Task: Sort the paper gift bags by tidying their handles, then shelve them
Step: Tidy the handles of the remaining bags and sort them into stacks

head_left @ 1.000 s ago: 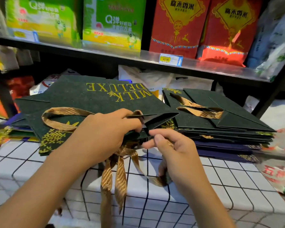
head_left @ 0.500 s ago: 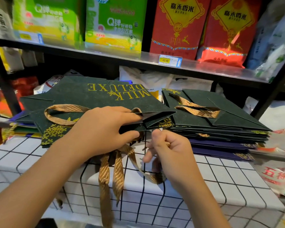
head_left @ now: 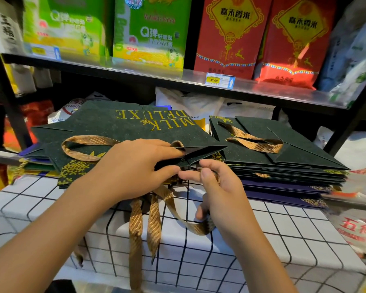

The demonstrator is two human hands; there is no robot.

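A flat dark green gift bag (head_left: 118, 132) printed "MILK DELUXE" in gold tops a pile on the left. My left hand (head_left: 133, 170) pinches its open top edge. One gold ribbon handle (head_left: 82, 144) lies looped on the bag. Other gold ribbon handles (head_left: 148, 220) hang down over the front of the white grid-patterned surface (head_left: 262, 233). My right hand (head_left: 218, 191) sits just below the bag's mouth, with its fingers closed on a hanging ribbon that loops under the palm. A second stack of dark green bags (head_left: 283, 159) lies to the right, with a gold handle (head_left: 254, 140) folded on top.
A metal shelf (head_left: 178, 79) runs above, carrying green boxes (head_left: 148, 32) and red rice bags (head_left: 226, 34), with a price tag (head_left: 219, 80) on its edge. A black upright (head_left: 351, 115) slants at the right. White sacks (head_left: 209, 106) lie behind the stacks, more sacks (head_left: 357, 227) at far right.
My right hand has risen from below the bag's edge to its mouth, drawing the ribbon loop up. The left hand keeps its hold on the top edge.
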